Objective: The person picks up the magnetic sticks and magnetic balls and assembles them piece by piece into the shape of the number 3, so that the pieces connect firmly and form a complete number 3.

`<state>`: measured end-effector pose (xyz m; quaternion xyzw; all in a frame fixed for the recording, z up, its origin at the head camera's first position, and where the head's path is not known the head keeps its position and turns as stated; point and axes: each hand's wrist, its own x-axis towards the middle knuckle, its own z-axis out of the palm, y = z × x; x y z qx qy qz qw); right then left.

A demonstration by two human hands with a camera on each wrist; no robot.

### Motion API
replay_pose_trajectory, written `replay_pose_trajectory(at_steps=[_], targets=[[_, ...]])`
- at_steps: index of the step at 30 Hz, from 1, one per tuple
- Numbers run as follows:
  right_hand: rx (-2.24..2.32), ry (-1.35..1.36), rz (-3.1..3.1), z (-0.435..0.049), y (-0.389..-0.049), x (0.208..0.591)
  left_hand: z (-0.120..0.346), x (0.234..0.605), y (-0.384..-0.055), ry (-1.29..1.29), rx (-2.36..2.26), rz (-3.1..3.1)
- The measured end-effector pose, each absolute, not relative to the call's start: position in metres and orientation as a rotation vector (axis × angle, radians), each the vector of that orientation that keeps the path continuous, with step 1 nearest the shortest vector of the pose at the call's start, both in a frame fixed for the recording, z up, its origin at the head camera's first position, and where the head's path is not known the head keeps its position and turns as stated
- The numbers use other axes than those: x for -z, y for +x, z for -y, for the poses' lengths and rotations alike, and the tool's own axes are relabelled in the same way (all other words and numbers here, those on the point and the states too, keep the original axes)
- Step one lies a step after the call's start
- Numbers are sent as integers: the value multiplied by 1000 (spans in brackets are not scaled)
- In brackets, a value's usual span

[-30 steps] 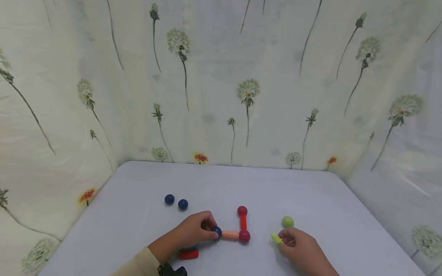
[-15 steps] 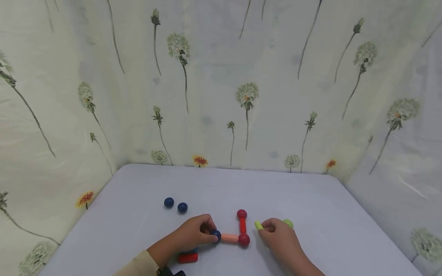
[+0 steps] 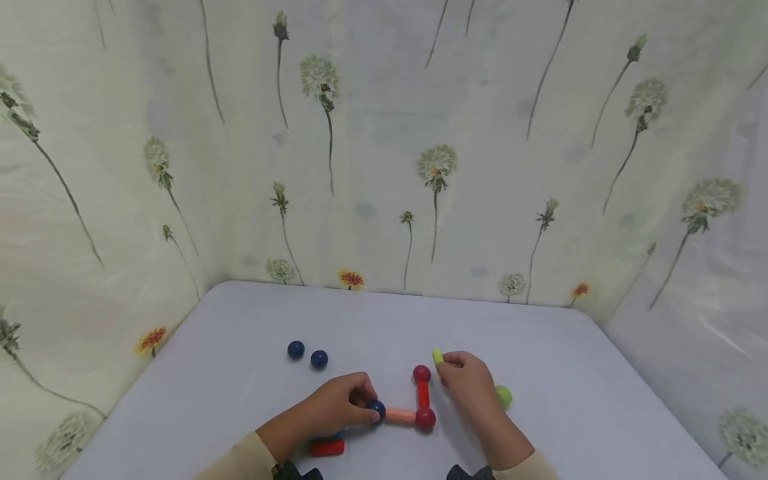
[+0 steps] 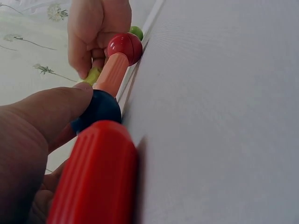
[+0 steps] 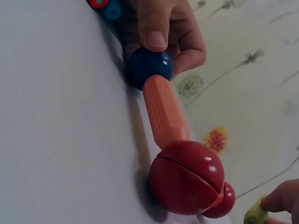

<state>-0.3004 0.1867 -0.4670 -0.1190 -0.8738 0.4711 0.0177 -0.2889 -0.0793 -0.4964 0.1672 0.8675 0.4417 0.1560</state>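
Note:
My left hand (image 3: 342, 402) pinches a dark blue ball (image 5: 145, 69) between thumb and fingers. From this ball a ribbed peach rod (image 3: 400, 416) runs right to a red ball (image 5: 187, 177), where a red rod (image 3: 423, 393) branches off toward the back and ends in a second red ball (image 3: 422, 373). My right hand (image 3: 465, 379) pinches a short yellow-green stick (image 3: 437, 357) just right of and beyond that far red ball. The stick's lower end is covered by the fingers.
Two loose dark blue balls (image 3: 307, 355) lie back left. A light green ball (image 3: 503, 397) sits beside the right forearm. A loose red rod (image 3: 327, 447) and a partly hidden blue piece (image 3: 333, 435) lie by the left wrist. Flower-patterned cloth (image 3: 372, 167) stands behind the white table (image 3: 516, 340).
My right hand has carried the yellow-green stick left and toward the back, from near the green ball to beside the far red ball. The left hand keeps its hold on the blue ball.

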Motion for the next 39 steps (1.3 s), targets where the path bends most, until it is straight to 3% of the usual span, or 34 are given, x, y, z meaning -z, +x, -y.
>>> replay_pose_trajectory(at_steps=[12,39], targets=[[-1789,-489,2475,-164,-324,468,78,493,-289,487,-1272,-2480],[-1597,-390,2694,-164,-337,488,84,498,-291,549,-1274,-2479]])
